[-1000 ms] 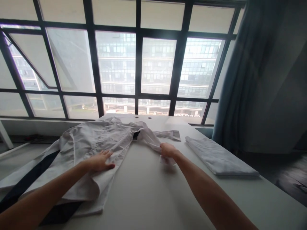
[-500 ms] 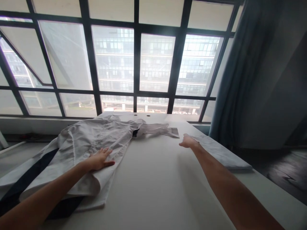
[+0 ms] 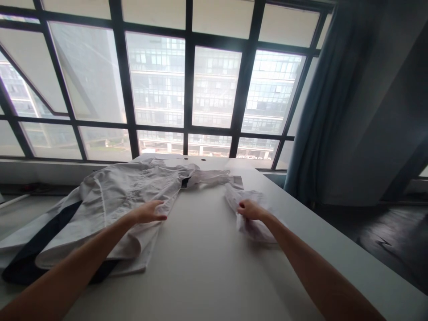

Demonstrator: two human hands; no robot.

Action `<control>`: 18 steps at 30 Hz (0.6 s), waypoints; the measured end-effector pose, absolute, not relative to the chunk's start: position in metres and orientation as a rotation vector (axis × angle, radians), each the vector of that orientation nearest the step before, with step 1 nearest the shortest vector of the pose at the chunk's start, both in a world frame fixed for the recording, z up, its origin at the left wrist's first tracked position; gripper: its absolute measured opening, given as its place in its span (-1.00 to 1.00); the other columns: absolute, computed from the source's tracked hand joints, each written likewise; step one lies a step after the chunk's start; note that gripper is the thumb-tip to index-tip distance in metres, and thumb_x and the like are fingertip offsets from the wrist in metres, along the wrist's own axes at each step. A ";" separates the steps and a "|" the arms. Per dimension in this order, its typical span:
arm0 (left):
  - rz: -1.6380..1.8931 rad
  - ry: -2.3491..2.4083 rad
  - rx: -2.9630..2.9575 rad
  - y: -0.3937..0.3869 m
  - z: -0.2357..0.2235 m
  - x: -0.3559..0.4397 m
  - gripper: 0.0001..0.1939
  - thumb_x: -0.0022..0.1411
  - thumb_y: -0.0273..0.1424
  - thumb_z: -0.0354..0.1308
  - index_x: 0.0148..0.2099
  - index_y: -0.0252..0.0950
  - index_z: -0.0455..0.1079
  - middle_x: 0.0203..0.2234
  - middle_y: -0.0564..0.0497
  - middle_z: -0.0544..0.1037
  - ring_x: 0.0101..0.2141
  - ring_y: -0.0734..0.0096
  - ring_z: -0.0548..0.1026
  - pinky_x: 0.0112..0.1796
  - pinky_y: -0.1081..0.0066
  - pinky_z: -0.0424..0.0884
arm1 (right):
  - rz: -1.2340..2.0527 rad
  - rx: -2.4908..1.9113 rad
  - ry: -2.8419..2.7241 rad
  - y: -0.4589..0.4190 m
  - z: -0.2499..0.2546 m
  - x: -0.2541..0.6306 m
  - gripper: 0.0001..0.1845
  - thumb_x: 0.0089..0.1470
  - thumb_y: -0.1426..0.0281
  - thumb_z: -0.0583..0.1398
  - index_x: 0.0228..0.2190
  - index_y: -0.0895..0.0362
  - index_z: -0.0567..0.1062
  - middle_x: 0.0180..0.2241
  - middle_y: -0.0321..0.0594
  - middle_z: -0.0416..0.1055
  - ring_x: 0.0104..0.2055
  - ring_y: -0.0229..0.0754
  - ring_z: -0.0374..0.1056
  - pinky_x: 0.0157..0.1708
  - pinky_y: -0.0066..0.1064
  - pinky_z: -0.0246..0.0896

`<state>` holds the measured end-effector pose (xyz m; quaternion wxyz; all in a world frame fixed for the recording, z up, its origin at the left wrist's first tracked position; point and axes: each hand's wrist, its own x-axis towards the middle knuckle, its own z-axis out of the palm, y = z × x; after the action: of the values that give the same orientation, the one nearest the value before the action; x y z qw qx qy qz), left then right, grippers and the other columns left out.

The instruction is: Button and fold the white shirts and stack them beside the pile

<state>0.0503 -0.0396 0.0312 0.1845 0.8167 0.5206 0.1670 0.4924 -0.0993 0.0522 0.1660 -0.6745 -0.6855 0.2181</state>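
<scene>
A crumpled white shirt (image 3: 123,196) lies spread over the left part of a white table (image 3: 200,267), with one sleeve (image 3: 214,178) stretched toward the middle. My left hand (image 3: 149,211) rests flat on the shirt's near edge, fingers apart. My right hand (image 3: 249,208) is closed on a second white garment (image 3: 250,214), which is bunched and dragged toward the table's middle. A dark garment (image 3: 36,245) shows under the shirt at the left edge.
A large window with dark frames (image 3: 189,89) stands behind the table. A blue-grey curtain (image 3: 334,102) hangs at the right. The dark floor (image 3: 384,236) lies beyond the table's right edge.
My right hand let go of the shirt sleeve, reached right to the folded white garment, gripped it and pulled it toward the middle, crumpling it. My left hand stayed on the shirt.
</scene>
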 end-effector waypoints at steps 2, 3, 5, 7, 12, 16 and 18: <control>0.488 1.341 2.310 -0.051 0.037 0.080 -0.07 0.05 0.31 0.05 0.19 -0.32 0.41 0.20 -0.27 0.44 0.18 -0.11 0.41 0.17 0.17 0.31 | 0.882 -1.691 -2.062 -0.106 0.049 0.453 -0.65 0.21 0.26 0.23 -0.02 0.14 0.57 -0.34 -0.14 0.59 -0.39 -0.14 0.50 -0.40 -0.37 0.39; 0.487 1.303 2.329 -0.056 0.037 0.094 -0.12 0.13 0.30 -0.03 0.17 -0.33 0.43 0.17 -0.26 0.47 0.15 -0.08 0.44 0.15 0.19 0.33 | 1.006 -1.543 -2.097 -0.110 0.048 0.438 -0.55 0.23 0.24 0.22 0.10 0.15 0.49 -0.28 -0.12 0.60 -0.37 -0.15 0.50 -0.39 -0.38 0.40; 0.475 1.301 2.373 -0.066 0.035 0.116 -0.20 0.24 0.24 -0.11 0.11 -0.33 0.45 0.09 -0.24 0.54 0.08 -0.03 0.49 0.11 0.22 0.35 | 0.926 -1.446 -2.121 -0.116 0.044 0.422 -0.51 0.23 0.25 0.22 0.12 0.20 0.47 -0.20 -0.07 0.59 -0.31 -0.14 0.51 -0.32 -0.37 0.41; 0.460 1.422 2.399 -0.075 0.030 0.128 -0.30 0.27 0.15 -0.04 0.13 -0.32 0.44 0.10 -0.25 0.53 0.10 -0.04 0.47 0.12 0.17 0.32 | 0.627 -1.536 -2.103 -0.119 0.040 0.423 -0.58 0.22 0.27 0.22 0.03 0.24 0.53 -0.14 -0.01 0.58 -0.19 -0.09 0.52 -0.19 -0.35 0.39; 0.472 1.735 2.497 -0.096 0.023 0.135 -0.43 0.24 -0.07 0.20 0.19 -0.26 0.40 0.16 -0.27 0.47 0.26 -0.18 0.27 0.27 -0.27 -0.18 | 0.214 -1.991 -2.026 -0.118 0.026 0.451 -0.39 0.17 0.17 0.27 0.15 0.26 0.45 0.18 0.14 0.37 0.25 0.13 0.26 0.21 -0.21 0.14; 0.531 1.710 2.621 -0.103 0.024 0.141 -0.65 0.27 -0.17 0.20 0.01 -0.24 0.51 -0.07 -0.22 0.61 0.14 -0.12 0.41 0.27 -0.29 -0.33 | 0.359 -2.007 -1.893 -0.113 0.024 0.456 -0.35 0.13 0.24 0.30 0.18 0.28 0.42 0.15 0.15 0.40 0.17 0.07 0.35 0.17 -0.26 0.20; 0.566 1.672 2.587 -0.098 0.027 0.144 -0.70 0.23 -0.27 0.21 -0.02 -0.23 0.52 -0.15 -0.16 0.64 0.05 -0.09 0.48 0.27 -0.25 -0.13 | 0.480 -1.917 -1.833 -0.112 0.025 0.454 -0.42 0.07 0.32 0.32 0.12 0.25 0.47 0.06 0.05 0.49 0.06 0.01 0.44 0.05 -0.34 0.29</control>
<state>0.1436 -0.0984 0.0269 0.0051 0.8260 0.5339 0.1807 0.4537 -0.1119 0.0248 0.2214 -0.6936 -0.6632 0.1736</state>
